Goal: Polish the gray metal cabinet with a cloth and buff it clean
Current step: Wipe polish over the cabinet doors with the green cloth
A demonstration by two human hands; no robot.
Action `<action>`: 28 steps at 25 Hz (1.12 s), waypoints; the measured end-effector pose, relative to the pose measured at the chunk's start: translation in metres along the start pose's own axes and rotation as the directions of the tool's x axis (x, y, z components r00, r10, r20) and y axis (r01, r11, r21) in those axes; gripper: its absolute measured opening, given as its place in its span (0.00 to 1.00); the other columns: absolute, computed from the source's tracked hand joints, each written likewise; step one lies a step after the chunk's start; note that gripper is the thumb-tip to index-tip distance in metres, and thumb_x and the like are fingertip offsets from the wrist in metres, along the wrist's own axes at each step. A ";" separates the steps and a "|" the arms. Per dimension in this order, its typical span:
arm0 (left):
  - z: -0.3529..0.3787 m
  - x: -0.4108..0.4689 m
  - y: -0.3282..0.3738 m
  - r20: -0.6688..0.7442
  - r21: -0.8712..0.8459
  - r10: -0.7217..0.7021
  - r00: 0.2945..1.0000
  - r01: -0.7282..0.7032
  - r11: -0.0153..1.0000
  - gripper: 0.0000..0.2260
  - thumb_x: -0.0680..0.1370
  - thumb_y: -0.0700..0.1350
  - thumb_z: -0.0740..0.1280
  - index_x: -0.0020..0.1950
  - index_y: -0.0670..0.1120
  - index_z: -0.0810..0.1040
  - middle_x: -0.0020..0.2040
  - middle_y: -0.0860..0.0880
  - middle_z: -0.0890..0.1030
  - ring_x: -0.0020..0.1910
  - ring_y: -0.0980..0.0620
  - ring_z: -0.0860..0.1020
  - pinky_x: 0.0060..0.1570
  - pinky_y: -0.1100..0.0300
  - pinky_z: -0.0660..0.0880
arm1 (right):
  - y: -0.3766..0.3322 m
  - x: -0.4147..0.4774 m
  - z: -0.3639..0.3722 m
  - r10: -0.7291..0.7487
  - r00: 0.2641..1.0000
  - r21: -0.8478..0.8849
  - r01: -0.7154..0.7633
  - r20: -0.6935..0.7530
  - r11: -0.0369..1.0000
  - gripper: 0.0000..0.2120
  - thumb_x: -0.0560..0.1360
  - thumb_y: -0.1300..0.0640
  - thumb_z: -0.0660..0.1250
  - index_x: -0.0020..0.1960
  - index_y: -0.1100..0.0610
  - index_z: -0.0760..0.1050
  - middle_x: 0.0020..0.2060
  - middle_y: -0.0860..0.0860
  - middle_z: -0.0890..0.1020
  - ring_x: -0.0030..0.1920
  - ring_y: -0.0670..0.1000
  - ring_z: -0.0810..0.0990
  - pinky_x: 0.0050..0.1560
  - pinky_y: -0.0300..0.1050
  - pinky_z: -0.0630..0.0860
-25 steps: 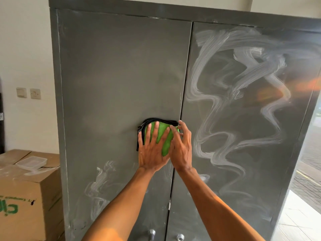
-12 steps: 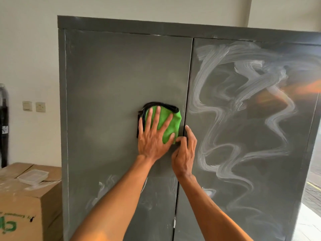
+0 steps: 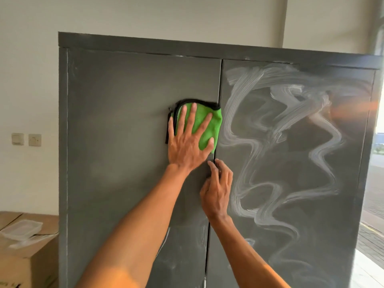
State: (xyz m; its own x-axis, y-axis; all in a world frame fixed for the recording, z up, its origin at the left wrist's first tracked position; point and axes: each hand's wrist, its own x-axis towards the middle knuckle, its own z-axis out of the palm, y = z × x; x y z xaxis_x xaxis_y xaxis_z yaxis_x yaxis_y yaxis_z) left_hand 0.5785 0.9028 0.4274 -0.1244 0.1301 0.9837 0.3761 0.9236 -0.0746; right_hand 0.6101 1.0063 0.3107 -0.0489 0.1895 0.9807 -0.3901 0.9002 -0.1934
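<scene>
While the left hand (image 3: 187, 146) lies flat on the cloth (image 3: 207, 132), its 5 fingers straight and spread, it presses that green, black-edged cloth against the cabinet (image 3: 133, 43). The cloth sits at mid height on the left door (image 3: 116, 152), its right edge reaching the seam (image 3: 219, 84) between the 2 doors. Just below it, the right hand (image 3: 217, 190) rests with loosely bent fingers, thumb and fingertips touching the seam, apart from the cloth and holding nothing that shows. The left door looks mostly dull and even, with faint marks low down. White streaks (image 3: 239, 113) swirl across the right door (image 3: 307, 159) from top to bottom. At lower left a box (image 3: 18, 265) carries a clear tray (image 3: 20, 228); 2 switches (image 3: 35, 140) sit on the wall.
</scene>
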 end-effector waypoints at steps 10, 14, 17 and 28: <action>-0.012 0.097 -0.010 -0.010 -0.012 -0.005 1.000 0.005 1.000 0.32 0.79 0.67 0.56 0.82 0.64 0.54 0.85 0.48 0.48 0.84 0.44 0.47 0.78 0.34 0.48 | 0.012 0.032 -0.007 -0.152 0.984 -0.245 0.169 0.088 0.955 0.22 0.77 0.60 0.61 0.70 0.58 0.76 0.76 0.58 0.69 0.76 0.58 0.68 0.73 0.59 0.65; -0.002 0.054 -0.001 0.002 0.028 -0.032 0.999 0.032 0.999 0.32 0.79 0.67 0.55 0.82 0.63 0.54 0.85 0.48 0.47 0.84 0.44 0.46 0.78 0.35 0.47 | 0.019 0.025 -0.008 -0.202 0.976 -0.255 0.216 0.079 0.943 0.23 0.78 0.59 0.62 0.73 0.56 0.74 0.76 0.58 0.69 0.77 0.57 0.67 0.74 0.57 0.65; -0.014 0.103 -0.018 0.042 -0.017 0.073 0.996 -0.072 0.997 0.33 0.78 0.68 0.56 0.82 0.65 0.53 0.85 0.49 0.46 0.84 0.44 0.45 0.78 0.34 0.47 | 0.024 0.029 -0.011 -0.237 0.969 -0.263 0.248 0.071 0.933 0.24 0.76 0.59 0.65 0.72 0.55 0.75 0.76 0.57 0.70 0.75 0.56 0.69 0.72 0.56 0.67; -0.011 0.031 -0.002 0.099 0.024 -0.023 0.995 0.021 0.999 0.33 0.80 0.67 0.55 0.83 0.63 0.50 0.85 0.46 0.45 0.84 0.43 0.45 0.78 0.34 0.48 | 0.018 0.026 -0.018 -0.155 0.973 -0.187 0.186 0.169 0.965 0.25 0.77 0.62 0.64 0.74 0.58 0.72 0.78 0.58 0.65 0.79 0.57 0.62 0.77 0.57 0.59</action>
State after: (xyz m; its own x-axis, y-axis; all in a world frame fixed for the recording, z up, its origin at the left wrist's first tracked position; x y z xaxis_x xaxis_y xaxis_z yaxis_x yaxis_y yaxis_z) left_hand 0.5842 0.9006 0.4597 -0.2236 0.1438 0.9640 0.3512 0.9345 -0.0579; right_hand 0.6183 1.0343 0.3327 -0.1428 -0.0218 0.9895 -0.2134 0.9769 -0.0093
